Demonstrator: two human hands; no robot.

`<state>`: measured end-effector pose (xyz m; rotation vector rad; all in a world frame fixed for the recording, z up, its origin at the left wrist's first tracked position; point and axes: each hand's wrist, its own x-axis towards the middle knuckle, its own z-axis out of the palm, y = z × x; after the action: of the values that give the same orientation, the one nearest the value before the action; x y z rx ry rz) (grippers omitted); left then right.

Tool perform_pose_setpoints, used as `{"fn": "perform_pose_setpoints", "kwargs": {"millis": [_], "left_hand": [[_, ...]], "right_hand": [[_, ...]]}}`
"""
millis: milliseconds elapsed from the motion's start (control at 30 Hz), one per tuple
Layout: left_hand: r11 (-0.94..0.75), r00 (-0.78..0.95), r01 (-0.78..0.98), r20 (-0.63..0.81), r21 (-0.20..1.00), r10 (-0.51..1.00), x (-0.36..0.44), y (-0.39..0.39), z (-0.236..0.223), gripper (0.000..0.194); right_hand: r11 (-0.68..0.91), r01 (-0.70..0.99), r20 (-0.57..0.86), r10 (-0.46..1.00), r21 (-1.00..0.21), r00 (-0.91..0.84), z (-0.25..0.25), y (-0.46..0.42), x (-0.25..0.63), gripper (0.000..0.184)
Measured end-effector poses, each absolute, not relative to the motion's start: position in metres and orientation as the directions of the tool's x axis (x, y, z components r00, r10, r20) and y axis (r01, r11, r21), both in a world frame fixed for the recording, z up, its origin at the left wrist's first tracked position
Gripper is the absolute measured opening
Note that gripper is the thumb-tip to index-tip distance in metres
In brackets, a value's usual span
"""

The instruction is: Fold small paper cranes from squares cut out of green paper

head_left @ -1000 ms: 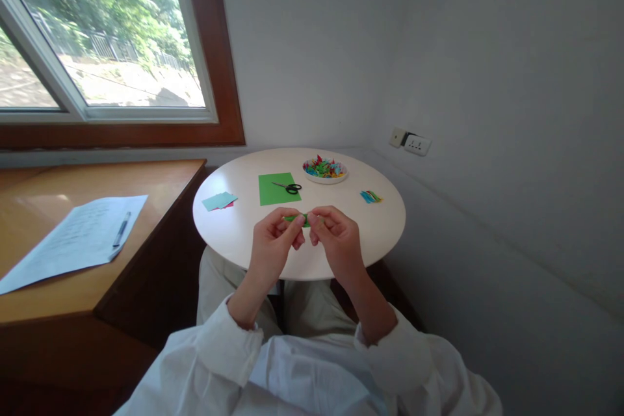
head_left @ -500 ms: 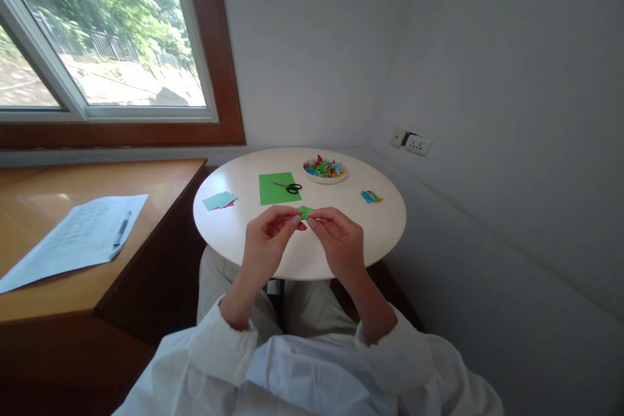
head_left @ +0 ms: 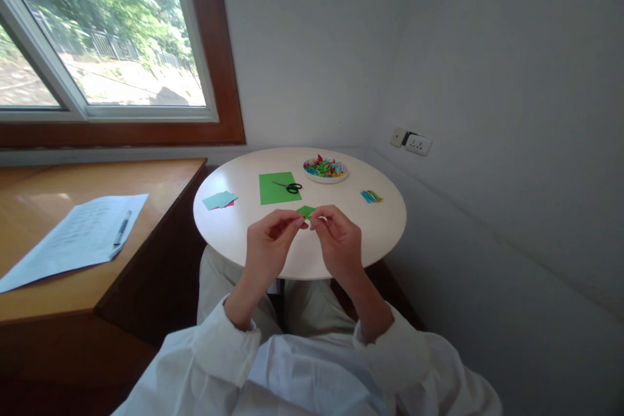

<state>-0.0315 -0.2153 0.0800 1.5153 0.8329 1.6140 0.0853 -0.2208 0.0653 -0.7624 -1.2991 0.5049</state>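
Between my two hands is a small folded piece of green paper [head_left: 306, 210], held above the near half of the round white table [head_left: 253, 253]. My left hand [head_left: 270, 234] pinches its left side with thumb and fingertips. On the opposite side, my right hand [head_left: 337, 237] grips it the same way. Fingers cover the lower part of the paper. Just beyond my hands, scissors with black handles [head_left: 291, 188] rest on a flat green sheet [head_left: 271, 194].
A white bowl [head_left: 325, 179] of colourful folded paper pieces stands at the back. Light blue paper squares [head_left: 219, 199] lie left, over something red. Thin coloured strips [head_left: 372, 196] lie right. A wooden desk [head_left: 160, 208] on the left bears a written sheet [head_left: 82, 227] and a pen [head_left: 122, 228].
My fingers have shifted slightly on the green paper, and more of its pointed upper part shows. Everything on the table stays in place.
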Motion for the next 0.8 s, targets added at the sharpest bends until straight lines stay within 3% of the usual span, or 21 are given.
{"fn": "perform_pose_setpoints", "kwargs": {"millis": [300,800], "left_hand": [[-0.521,-0.044,-0.071,0.520,0.850,0.853,-0.0287,-0.2163,0.0805,0.005],[-0.507,-0.075,-0.048,0.503,0.860,0.861,-0.0264,-0.2161,0.0821,0.003]], "right_hand": [[0.664,-0.042,0.643,0.736,-0.747,0.212,0.0651,-0.2193,0.0827,0.003],[0.643,-0.047,0.621,0.754,-0.765,0.214,0.0668,-0.2193,0.0821,0.005]]}}
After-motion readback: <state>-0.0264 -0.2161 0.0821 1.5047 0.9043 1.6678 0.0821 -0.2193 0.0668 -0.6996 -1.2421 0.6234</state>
